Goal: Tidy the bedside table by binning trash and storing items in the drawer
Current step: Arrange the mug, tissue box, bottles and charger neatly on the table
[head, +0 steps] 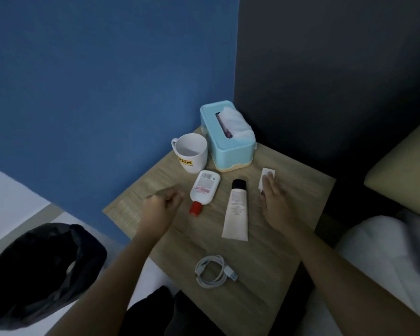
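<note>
On the wooden bedside table (298, 190), my left hand (159, 207) is curled and blurred at the left side, pinching a thin brownish scrap (161, 191). My right hand (275, 198) lies flat with its fingers spread, fingertips resting on a small white piece of paper (267, 174). Between the hands lie a white bottle with a red cap (204, 189) and a beige tube with a black cap (237, 209). A coiled white cable (212, 270) sits near the front edge. A black-lined bin (41, 270) stands on the floor at the lower left.
A white mug (192, 152) and a light blue tissue box (228, 135) stand at the back of the table against the blue wall. A bed with a white sheet and a beige pillow (403, 175) borders the right side. No drawer is in view.
</note>
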